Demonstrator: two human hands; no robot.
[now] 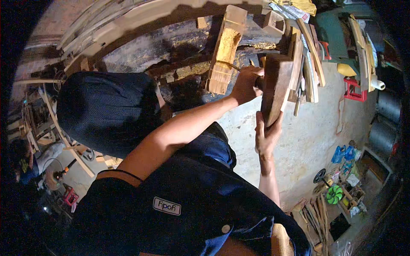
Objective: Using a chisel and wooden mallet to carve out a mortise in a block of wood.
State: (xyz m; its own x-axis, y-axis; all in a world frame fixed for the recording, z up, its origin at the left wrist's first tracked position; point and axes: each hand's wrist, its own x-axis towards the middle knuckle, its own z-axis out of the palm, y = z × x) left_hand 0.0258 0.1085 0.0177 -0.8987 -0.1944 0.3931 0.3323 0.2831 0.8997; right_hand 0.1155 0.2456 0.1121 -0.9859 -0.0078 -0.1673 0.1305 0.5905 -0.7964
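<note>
My left hand [247, 85] is closed around the dark handle of a chisel [228, 64], whose thin metal blade reaches left to a pale wood piece [227, 45]. That piece lies on a dark, worn timber [149, 47] and has a rough yellow hollow cut into its upper face. In my right hand [268, 138] is a thick brown wooden block [275, 87], gripped at its lower end and held upright. The block's side is close to the butt of the chisel handle; whether they touch, I cannot tell. My fingers hide most of the handle.
My bent knee in dark cloth [106, 109] is left of the timber. Wood strips [311, 55] and a narrow tool [297, 102] lie just right of the block. Farther right are a red plastic stool [354, 90], blue bags [344, 153] and a green fan blade [334, 194].
</note>
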